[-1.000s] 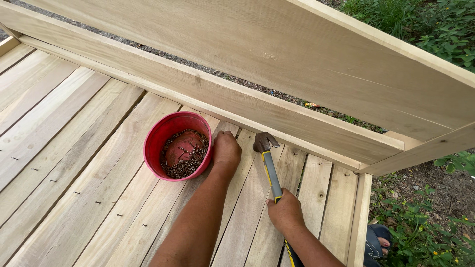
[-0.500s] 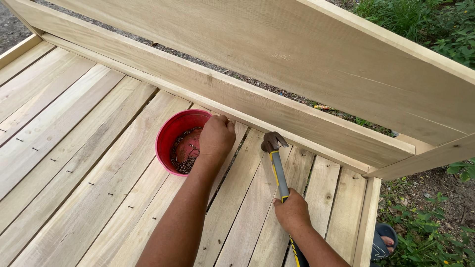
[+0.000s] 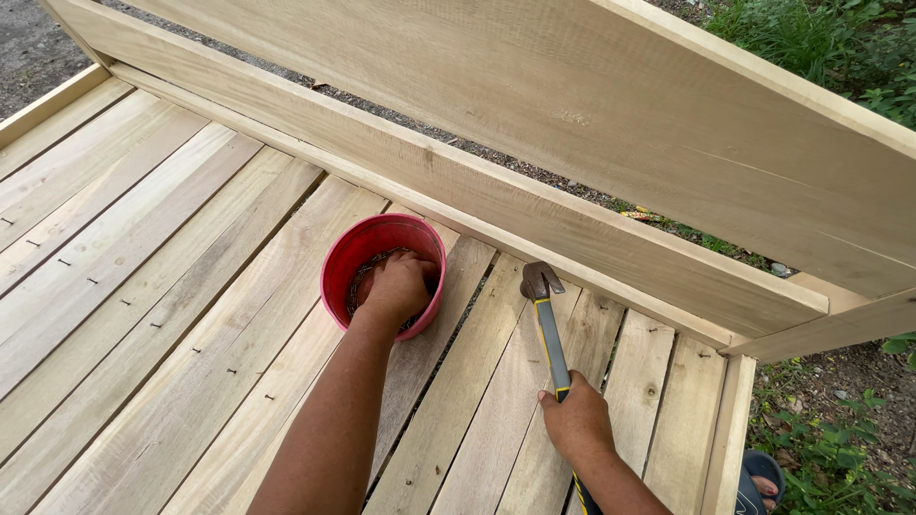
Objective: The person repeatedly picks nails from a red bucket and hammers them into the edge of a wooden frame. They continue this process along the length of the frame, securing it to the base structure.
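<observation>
My left hand (image 3: 396, 286) reaches down into a red plastic bowl (image 3: 351, 259) of rusty nails that stands on the pale wooden plank deck (image 3: 172, 315). Its fingers are buried among the nails, so I cannot see whether they grip any. My right hand (image 3: 577, 422) grips the handle of a claw hammer (image 3: 546, 319) with a grey and yellow shaft. The hammer's head rests on a plank near the back rail, to the right of the bowl.
Two long wooden rails (image 3: 496, 205) run diagonally behind the deck, the upper one a wide board (image 3: 611, 105). Nail heads dot the planks at left. Grass and bare ground lie beyond the right edge, where a sandalled foot (image 3: 761, 482) shows.
My left hand has moved from the plank beside the bowl into the bowl of nails. The right hand keeps the hammer in about the same place.
</observation>
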`<state>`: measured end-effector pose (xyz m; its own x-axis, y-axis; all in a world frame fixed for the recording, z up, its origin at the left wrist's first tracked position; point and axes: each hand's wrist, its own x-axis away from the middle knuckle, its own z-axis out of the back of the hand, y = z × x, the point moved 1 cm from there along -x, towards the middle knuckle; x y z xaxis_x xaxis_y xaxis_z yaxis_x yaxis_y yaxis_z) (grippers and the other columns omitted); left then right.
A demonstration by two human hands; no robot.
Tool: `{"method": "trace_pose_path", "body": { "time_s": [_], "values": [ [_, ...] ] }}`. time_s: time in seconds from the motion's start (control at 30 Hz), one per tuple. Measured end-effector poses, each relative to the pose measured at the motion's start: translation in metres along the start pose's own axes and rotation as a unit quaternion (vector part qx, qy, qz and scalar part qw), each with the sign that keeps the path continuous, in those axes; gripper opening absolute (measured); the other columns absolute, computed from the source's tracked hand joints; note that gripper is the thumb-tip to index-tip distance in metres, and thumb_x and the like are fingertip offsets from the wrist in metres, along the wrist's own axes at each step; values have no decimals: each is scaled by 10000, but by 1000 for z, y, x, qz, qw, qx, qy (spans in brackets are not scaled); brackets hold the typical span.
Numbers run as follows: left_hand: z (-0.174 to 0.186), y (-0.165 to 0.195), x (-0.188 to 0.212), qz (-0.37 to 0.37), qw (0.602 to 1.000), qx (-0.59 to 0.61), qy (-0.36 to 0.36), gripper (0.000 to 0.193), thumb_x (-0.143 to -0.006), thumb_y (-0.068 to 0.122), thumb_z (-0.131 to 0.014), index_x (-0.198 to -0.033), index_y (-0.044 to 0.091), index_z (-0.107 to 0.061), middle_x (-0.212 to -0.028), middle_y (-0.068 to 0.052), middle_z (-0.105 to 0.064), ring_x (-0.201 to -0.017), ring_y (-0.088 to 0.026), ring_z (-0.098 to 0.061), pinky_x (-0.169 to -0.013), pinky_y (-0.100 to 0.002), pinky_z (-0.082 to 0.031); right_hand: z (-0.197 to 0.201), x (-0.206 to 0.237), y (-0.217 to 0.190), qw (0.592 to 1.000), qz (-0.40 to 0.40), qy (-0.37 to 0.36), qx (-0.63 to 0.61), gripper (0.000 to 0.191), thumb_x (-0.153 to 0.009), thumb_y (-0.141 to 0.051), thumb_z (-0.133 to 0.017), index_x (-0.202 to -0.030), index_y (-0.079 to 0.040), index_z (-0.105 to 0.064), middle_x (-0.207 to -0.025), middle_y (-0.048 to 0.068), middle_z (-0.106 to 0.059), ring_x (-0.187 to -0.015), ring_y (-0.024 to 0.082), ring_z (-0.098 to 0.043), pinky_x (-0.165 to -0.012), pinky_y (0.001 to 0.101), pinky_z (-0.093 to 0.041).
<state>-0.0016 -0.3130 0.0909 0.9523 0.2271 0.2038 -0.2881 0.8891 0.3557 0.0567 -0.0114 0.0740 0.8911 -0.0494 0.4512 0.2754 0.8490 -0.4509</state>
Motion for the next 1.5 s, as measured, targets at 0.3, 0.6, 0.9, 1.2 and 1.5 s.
{"method": "trace_pose_path", "body": {
  "time_s": [0.3,0.6,0.9,1.2,1.5],
  "values": [
    [-5,-31,11,2,996,47,81,304,-770,129,-735,-1066,172,-789,-1344,-21,-641,-1335,-260,-524,-1166,-472,-359,-11,13,-9,999,-11,-47,4,466,-915,-333,-721,-1272,-56,-605,-962,136,-739,-926,277,-749,-883,417,-585],
    [0,-113,-4,123,963,122,207,192,-877,174,-738,-1025,53,-751,-1221,-137,-676,-1137,-338,-626,-993,-509,-495,-22,3,-27,998,2,-59,-1,455,-923,-344,-714,-1243,-32,-628,-942,158,-752,-898,293,-765,-852,425,-594],
    [33,-119,16,201,859,457,116,87,-974,27,-644,-1039,10,-701,-824,-94,-733,-650,-156,-679,-518,-308,-523,-22,-5,-24,999,22,-38,0,459,-896,-330,-733,-1236,-36,-637,-989,172,-754,-967,325,-752,-899,429,-578],
    [38,-110,26,201,841,491,105,261,-958,3,-626,-1165,81,-765,-899,-90,-780,-657,-96,-694,-558,-269,-566,-17,0,-31,998,-3,-60,12,470,-930,-333,-714,-1293,-57,-600,-1009,133,-740,-935,256,-764,-864,403,-600],
    [48,-100,36,200,847,473,137,177,-963,114,-697,-1099,94,-808,-923,-117,-775,-683,-127,-668,-550,-286,-555,-16,0,-30,999,2,-53,5,455,-920,-325,-725,-1274,-60,-618,-973,136,-747,-888,259,-757,-838,409,-596]
  ]
}}
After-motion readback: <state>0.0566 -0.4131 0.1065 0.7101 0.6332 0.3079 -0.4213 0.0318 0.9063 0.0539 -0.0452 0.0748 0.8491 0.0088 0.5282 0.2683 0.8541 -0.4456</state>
